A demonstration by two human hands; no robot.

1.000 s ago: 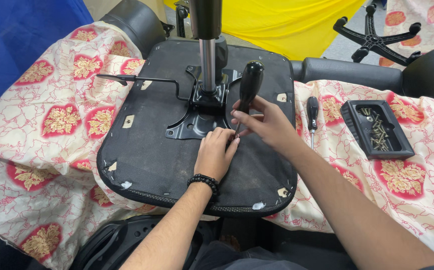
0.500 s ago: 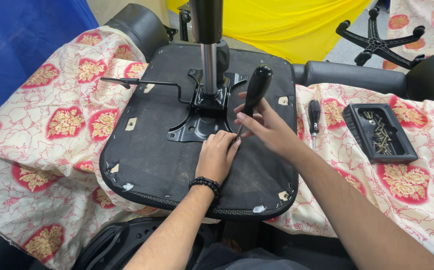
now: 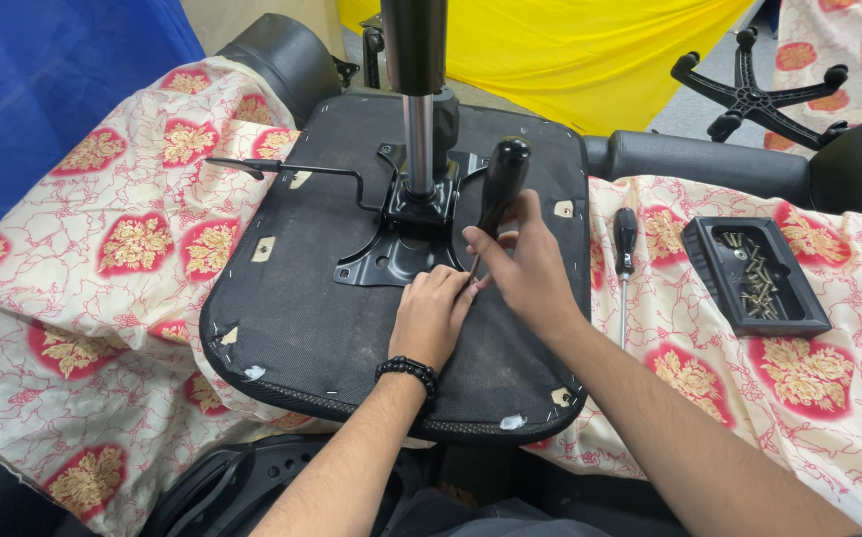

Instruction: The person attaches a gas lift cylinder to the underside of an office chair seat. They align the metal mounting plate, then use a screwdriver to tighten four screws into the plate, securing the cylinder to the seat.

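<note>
Since before, our right hand (image 3: pixel 525 268) tilts the screwdriver (image 3: pixel 499 194) upright, clenched round it (left hand (image 3: pixel 431 316) steadies its tip, grip loosely curled) beside the seat plate (image 3: pixel 391 254).

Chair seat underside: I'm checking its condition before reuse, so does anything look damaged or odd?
Yes. The black fabric-covered chair seat underside has small white torn patches along its near edge and corners, where the covering looks frayed. The black metal mounting plate looks intact.

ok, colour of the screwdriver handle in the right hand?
Black. The screwdriver held by the right hand shows clearly in the head view.
</note>
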